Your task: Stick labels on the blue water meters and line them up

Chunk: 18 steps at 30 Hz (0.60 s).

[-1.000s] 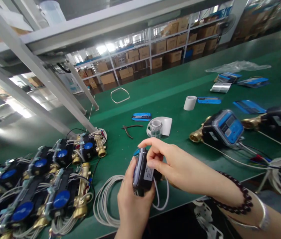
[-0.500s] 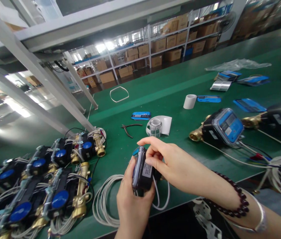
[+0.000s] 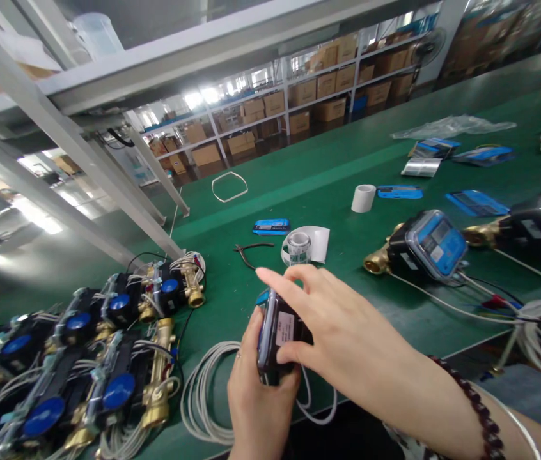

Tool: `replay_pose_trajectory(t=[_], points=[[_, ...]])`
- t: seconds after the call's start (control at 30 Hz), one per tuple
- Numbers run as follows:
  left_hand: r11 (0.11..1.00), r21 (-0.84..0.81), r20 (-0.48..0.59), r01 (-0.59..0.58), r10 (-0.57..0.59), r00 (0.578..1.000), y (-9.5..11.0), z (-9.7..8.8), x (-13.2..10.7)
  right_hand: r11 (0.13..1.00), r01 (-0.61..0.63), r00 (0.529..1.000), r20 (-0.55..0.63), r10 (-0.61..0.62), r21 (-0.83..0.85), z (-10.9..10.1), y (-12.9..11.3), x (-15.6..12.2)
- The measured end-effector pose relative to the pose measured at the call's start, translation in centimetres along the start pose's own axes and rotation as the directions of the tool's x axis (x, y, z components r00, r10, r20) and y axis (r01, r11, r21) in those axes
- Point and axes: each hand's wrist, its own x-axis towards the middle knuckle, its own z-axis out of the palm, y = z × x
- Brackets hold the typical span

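My left hand grips a small black meter module with a blue face, held on edge above the green bench. A white label shows on the module's side. My right hand lies over the module's top and side, thumb pressing by the label, index finger stretched forward. A coil of grey-white cable trails from the module onto the bench under my hands.
Several brass water meters with blue caps crowd the left. A finished blue-faced meter and another lie right with cables. Pliers, a label roll, a white tape core and blue plates lie beyond. Slanted steel posts rise at left.
My right hand has slid forward and down over the module, its index finger now stretched out. The module has dropped slightly; my left hand keeps its grip.
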Motion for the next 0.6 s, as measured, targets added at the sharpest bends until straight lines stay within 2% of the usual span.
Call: replay_pose_trajectory(t=[0.1, 0.17, 0.2, 0.23, 0.3, 0.33, 0.43, 0.5, 0.53, 0.6], points=[[0.999, 0.013, 0.041, -0.030, 0.030, 0.999, -0.1, -0.1, -0.1, 0.998, -0.062, 0.998, 0.013, 0.062, 0.018, -0.5, 1.5, 1.4], [1.000, 0.002, 0.039, -0.019, 0.019, 0.999, 0.0, -0.1, -0.2, 0.992, -0.124, 0.988, -0.088, 0.124, 0.000, -1.1, 3.1, 2.0], [1.000, -0.009, 0.030, -0.003, 0.004, 1.000, 0.0, -0.1, -0.2, 0.984, -0.177, 0.966, -0.196, 0.170, -0.017, -1.5, 3.8, 1.9], [1.000, -0.019, 0.021, 0.015, -0.015, 1.000, 0.0, -0.1, -0.2, 0.971, -0.238, 0.923, -0.314, 0.223, -0.008, -1.8, 4.4, 1.4], [0.998, -0.032, 0.041, 0.046, -0.045, 0.998, 0.1, 0.0, -0.1, 0.938, -0.323, 0.822, -0.454, 0.346, 0.129, -2.1, 4.7, -0.8], [0.998, -0.030, 0.065, 0.063, -0.061, 0.996, 0.1, 0.0, 0.0, 0.909, -0.338, 0.790, -0.452, 0.415, 0.243, -1.8, 4.5, -2.4], [0.990, 0.015, 0.112, 0.143, -0.144, 0.983, 0.6, 0.1, 0.9, 0.753, -0.385, 0.756, -0.286, 0.589, 0.534, 1.1, 2.9, -7.6], [0.987, 0.063, 0.123, 0.150, -0.157, 0.980, 1.1, 0.3, 1.3, 0.645, -0.381, 0.801, -0.112, 0.588, 0.662, 4.2, 1.6, -10.1], [0.991, 0.079, 0.127, 0.111, -0.121, 0.985, 1.5, 0.3, 1.4, 0.591, -0.353, 0.828, -0.052, 0.558, 0.725, 5.7, 1.0, -10.7], [0.995, 0.071, 0.174, -0.076, 0.062, 0.983, 2.0, 0.3, 1.2, 0.476, -0.280, 0.853, -0.012, 0.522, 0.834, 8.0, 0.2, -10.9]])
